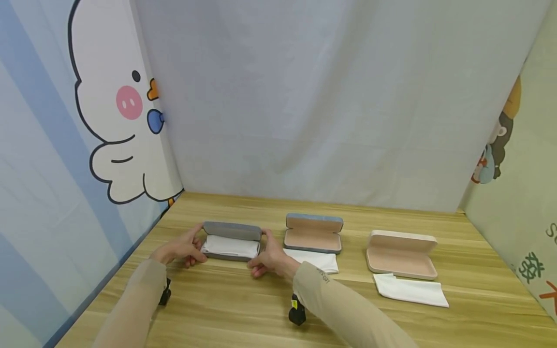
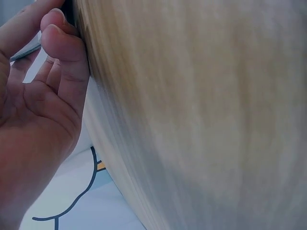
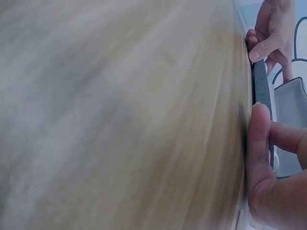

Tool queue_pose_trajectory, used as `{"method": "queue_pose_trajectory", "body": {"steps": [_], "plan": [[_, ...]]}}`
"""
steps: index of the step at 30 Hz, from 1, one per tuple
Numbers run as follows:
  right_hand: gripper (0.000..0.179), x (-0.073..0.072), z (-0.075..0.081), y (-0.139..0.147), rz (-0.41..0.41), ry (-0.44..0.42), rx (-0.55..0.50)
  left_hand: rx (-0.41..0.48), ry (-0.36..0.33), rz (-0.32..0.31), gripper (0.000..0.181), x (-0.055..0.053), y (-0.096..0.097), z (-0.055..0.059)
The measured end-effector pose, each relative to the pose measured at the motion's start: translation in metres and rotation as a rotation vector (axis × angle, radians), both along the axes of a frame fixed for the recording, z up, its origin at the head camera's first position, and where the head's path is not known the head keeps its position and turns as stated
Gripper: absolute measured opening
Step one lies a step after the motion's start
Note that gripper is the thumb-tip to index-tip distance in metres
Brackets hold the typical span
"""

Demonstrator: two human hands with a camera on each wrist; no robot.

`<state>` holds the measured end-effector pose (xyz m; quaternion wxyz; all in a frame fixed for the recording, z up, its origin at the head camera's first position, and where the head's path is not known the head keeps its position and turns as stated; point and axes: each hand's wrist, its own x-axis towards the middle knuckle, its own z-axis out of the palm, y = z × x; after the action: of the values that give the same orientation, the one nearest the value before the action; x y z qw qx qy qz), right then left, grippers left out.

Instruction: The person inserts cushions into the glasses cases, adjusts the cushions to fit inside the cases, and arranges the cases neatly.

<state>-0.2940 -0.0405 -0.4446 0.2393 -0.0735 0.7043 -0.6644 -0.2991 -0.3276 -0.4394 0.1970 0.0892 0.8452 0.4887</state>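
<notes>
A dark grey glasses case (image 1: 232, 230) stands with its lid raised on the left part of the table. Folded inside its base lies a white cloth (image 1: 230, 246). My left hand (image 1: 183, 249) grips the case's left end, thumb at the front edge and index finger up by the lid. At the opposite end my right hand (image 1: 271, 256) holds it the same way. From the right wrist view, the case's front wall (image 3: 261, 88) shows between both thumbs. In the left wrist view the case is mostly hidden behind the fingers (image 2: 64, 43).
Right of my hands stands an opened blue-grey case (image 1: 313, 238) with a pink lining, a white cloth (image 1: 315, 261) before it. Farther right are an opened cream case (image 1: 402, 256) and another folded white cloth (image 1: 411, 290). A grey-white curtain (image 1: 313, 106) hangs behind the wooden table (image 1: 243, 309).
</notes>
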Motion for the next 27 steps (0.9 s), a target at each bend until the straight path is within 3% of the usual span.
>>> {"method": "queue_pose_trajectory", "body": {"steps": [27], "plan": [[0.075,-0.0014,-0.0033,0.0037,0.049,0.070,-0.001,0.039,0.013,0.021,0.117,0.0021,-0.0002,-0.0035]]}}
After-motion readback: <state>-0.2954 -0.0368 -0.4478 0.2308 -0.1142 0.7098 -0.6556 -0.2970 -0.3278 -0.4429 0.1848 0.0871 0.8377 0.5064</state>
